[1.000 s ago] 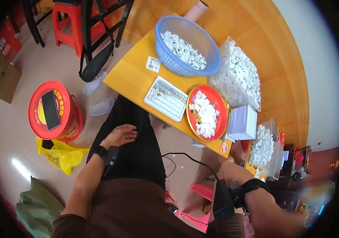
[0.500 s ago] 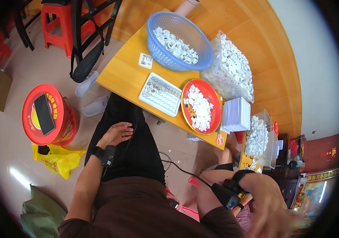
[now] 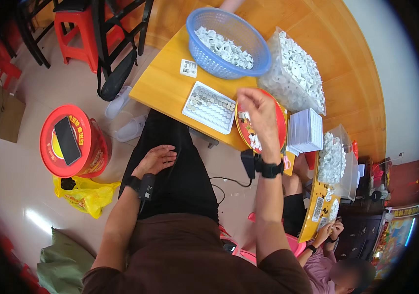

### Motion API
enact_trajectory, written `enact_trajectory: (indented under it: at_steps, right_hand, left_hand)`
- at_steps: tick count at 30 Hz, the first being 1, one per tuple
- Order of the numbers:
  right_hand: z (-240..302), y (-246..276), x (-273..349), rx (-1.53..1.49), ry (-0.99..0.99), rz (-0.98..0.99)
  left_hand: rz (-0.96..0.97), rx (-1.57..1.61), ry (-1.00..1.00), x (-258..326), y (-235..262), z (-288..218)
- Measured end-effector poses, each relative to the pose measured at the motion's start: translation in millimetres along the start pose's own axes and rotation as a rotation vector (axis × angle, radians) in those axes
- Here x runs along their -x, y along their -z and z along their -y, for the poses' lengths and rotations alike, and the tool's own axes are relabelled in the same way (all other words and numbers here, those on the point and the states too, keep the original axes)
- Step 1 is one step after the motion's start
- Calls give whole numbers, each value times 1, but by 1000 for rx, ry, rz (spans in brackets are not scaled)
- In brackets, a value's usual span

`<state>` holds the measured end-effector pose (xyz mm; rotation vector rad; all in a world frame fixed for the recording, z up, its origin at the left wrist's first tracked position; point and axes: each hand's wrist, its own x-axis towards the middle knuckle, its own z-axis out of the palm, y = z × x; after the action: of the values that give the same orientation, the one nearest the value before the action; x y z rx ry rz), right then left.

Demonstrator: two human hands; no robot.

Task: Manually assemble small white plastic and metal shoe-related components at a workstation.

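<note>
Wooden table (image 3: 165,85) up top is packed: blue basket (image 3: 229,41) of white bits, a white tray (image 3: 210,107) and a red plate (image 3: 280,125). Right hand (image 3: 258,115) was down low by the lap half a second ago, now it's up over the red plate with fingers curled, can't tell if it's gripping anything. Left hand (image 3: 156,159) hasn't budged, lying loose and flat on the thigh.
</note>
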<state>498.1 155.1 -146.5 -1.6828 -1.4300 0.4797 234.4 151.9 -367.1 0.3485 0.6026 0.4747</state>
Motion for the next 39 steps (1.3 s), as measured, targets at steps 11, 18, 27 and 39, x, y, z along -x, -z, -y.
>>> enact_trajectory:
  at_steps: [11, 18, 27, 39]
  right_hand:
    - [-6, 21, -166, 858, -30, 412]
    - [-45, 17, -193, 788, -136, 365]
    - [-36, 19, -204, 876, -286, 438]
    - [-18, 52, -183, 626, -243, 282]
  left_hand:
    - [-21, 6, 12, 9, -28, 3]
    - [-24, -16, 13, 11, -33, -6]
    - [-13, -2, 40, 9, -35, -14]
    - [-24, 2, 53, 15, -51, 10]
